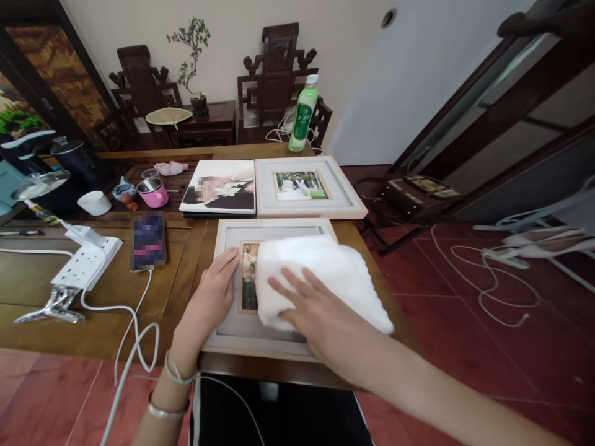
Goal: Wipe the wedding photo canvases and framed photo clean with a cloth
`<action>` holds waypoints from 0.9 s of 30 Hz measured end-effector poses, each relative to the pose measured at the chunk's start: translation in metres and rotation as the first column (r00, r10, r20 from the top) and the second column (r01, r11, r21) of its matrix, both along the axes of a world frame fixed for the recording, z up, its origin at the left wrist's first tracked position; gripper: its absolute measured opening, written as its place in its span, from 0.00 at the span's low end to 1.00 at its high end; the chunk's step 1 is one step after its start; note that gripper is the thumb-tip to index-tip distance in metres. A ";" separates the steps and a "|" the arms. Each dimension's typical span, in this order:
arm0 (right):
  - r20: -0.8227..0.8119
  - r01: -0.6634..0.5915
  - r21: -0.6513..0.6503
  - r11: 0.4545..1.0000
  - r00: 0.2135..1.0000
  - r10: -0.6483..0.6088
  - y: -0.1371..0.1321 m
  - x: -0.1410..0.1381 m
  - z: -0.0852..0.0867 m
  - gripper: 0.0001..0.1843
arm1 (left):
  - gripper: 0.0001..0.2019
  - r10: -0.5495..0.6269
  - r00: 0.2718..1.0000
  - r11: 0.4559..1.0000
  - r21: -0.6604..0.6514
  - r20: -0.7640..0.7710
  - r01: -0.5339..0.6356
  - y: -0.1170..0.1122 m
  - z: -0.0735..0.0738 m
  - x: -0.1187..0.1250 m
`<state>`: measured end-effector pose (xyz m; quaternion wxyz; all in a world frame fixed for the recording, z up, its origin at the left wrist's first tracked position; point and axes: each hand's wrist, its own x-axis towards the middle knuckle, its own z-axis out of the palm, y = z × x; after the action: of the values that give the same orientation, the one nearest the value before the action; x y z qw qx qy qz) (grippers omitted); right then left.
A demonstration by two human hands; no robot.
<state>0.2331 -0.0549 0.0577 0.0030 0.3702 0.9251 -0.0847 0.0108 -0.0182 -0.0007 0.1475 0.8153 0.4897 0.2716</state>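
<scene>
A pale wooden picture frame [274, 230] with a photo under glass lies flat at the near edge of the wooden table [93, 322]. My left hand [211, 297] rests flat on the frame's left side, fingers stretched out. A folded white cloth [334, 266] covers most of the frame's glass. My right hand [309, 306] lies palm down on the cloth's near left part, fingers spread and slightly blurred.
Behind lie a second frame [307, 189] and a photo album [218, 189]. A green bottle [302, 114] stands at the far edge. A phone [147, 241], a white power strip [86, 260] with cables, a pink cup [152, 192] and a white bowl [94, 202] sit to the left.
</scene>
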 end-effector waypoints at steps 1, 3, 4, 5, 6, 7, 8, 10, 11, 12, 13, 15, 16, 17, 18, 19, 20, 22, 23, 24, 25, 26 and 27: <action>-0.006 -0.030 -0.053 0.998 1.000 0.030 -0.009 0.001 0.005 0.19 | 0.24 0.002 1.000 1.000 0.001 0.003 -0.002 0.000 0.001 0.000; -0.004 -0.079 -0.135 0.988 0.997 0.080 -0.024 0.000 0.014 0.19 | 0.24 -0.002 1.000 1.000 0.011 0.010 0.002 0.000 0.002 0.001; 0.006 -0.088 -0.160 0.983 0.996 0.090 -0.029 -0.002 0.018 0.19 | 0.24 -0.005 1.000 1.000 0.017 0.012 0.005 0.000 0.002 0.001; 0.019 -0.085 -0.174 0.981 0.996 0.090 -0.031 -0.005 0.019 0.20 | 0.24 -0.007 1.000 1.000 0.020 0.012 0.007 0.000 0.002 0.001; 0.031 -0.077 -0.179 0.981 0.996 0.084 -0.032 -0.008 0.020 0.21 | 0.24 -0.007 1.000 1.000 0.020 0.010 0.007 0.000 0.003 0.001; 0.038 -0.065 -0.175 0.982 0.997 0.073 -0.030 -0.012 0.018 0.22 | 0.24 -0.005 1.000 1.000 0.018 0.007 0.005 0.001 0.002 0.001; 0.041 -0.045 -0.156 0.987 0.998 0.052 -0.026 -0.016 0.015 0.22 | 0.24 -0.004 1.000 1.000 0.014 0.004 0.004 0.001 0.002 0.001; 0.037 0.008 -0.069 0.998 0.999 -0.006 -0.012 -0.022 0.006 0.22 | 0.24 -0.005 1.000 1.000 0.012 0.003 0.005 0.001 0.001 0.000; 0.033 0.036 -0.005 0.999 0.999 -0.036 -0.003 -0.024 0.001 0.22 | 0.24 -0.009 1.000 1.000 0.015 0.004 0.009 0.001 0.001 0.000; 0.029 0.061 0.066 0.996 0.998 -0.063 0.008 -0.026 -0.005 0.21 | 0.24 -0.013 1.000 1.000 0.020 0.007 0.013 0.001 0.000 -0.001; 0.023 0.083 0.140 0.987 0.996 -0.087 0.019 -0.027 -0.010 0.20 | 0.25 -0.019 1.000 0.999 0.026 0.010 0.019 0.001 -0.001 -0.001; 0.013 0.113 0.264 0.958 0.993 -0.120 0.040 -0.028 -0.017 0.18 | 0.25 -0.032 0.999 0.999 0.039 0.019 0.031 0.001 -0.001 -0.001; 0.010 0.125 0.308 0.943 0.991 -0.134 0.049 -0.029 -0.019 0.16 | 0.25 -0.036 0.999 0.998 0.044 0.022 0.035 0.001 -0.002 -0.002; 0.010 0.136 0.339 0.931 0.989 -0.148 0.056 -0.031 -0.020 0.14 | 0.25 -0.037 0.999 0.998 0.048 0.026 0.036 0.001 -0.002 -0.002; 0.011 0.147 0.355 0.923 0.987 -0.161 0.061 -0.033 -0.021 0.13 | 0.25 -0.034 0.999 0.998 0.050 0.032 0.032 0.001 -0.002 -0.002; 0.020 0.151 0.355 0.923 0.985 -0.169 0.064 -0.035 -0.021 0.13 | 0.25 -0.028 0.999 0.998 0.053 0.038 0.026 0.000 -0.002 -0.002; 0.035 0.146 0.341 0.929 0.985 -0.168 0.064 -0.037 -0.020 0.13 | 0.26 -0.020 0.999 0.998 0.054 0.044 0.018 0.000 -0.002 -0.002; 0.075 0.113 0.281 0.953 0.987 -0.139 0.057 -0.042 -0.017 0.14 | 0.26 -0.008 0.998 0.999 0.053 0.055 0.005 0.000 -0.002 -0.002; 0.096 0.094 0.239 0.966 0.988 -0.119 0.051 -0.043 -0.015 0.14 | 0.26 -0.004 0.998 0.999 0.050 0.057 0.001 0.000 -0.003 -0.002; 0.117 0.071 0.189 0.979 0.989 -0.095 0.043 -0.044 -0.012 0.14 | 0.26 -0.002 0.999 0.999 0.046 0.054 -0.001 0.000 -0.003 -0.002; 0.133 0.048 0.131 0.990 0.989 -0.066 0.034 -0.044 -0.009 0.15 | 0.26 -0.001 0.999 0.999 0.039 0.049 -0.001 0.000 -0.003 -0.002; 0.142 0.024 0.067 0.997 0.989 -0.034 0.025 -0.042 -0.005 0.15 | 0.26 0.000 0.999 0.999 0.033 0.044 -0.001 0.000 -0.003 -0.002; 0.145 -0.002 -0.002 1.000 0.989 0.002 0.016 -0.040 0.000 0.15 | 0.25 0.000 0.999 1.000 0.029 0.039 -0.001 0.000 -0.002 -0.002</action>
<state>0.1933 -0.0389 0.0572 0.0707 0.3746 0.9227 -0.0581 0.0090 -0.0179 -0.0029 0.1452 0.8118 0.4828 0.2945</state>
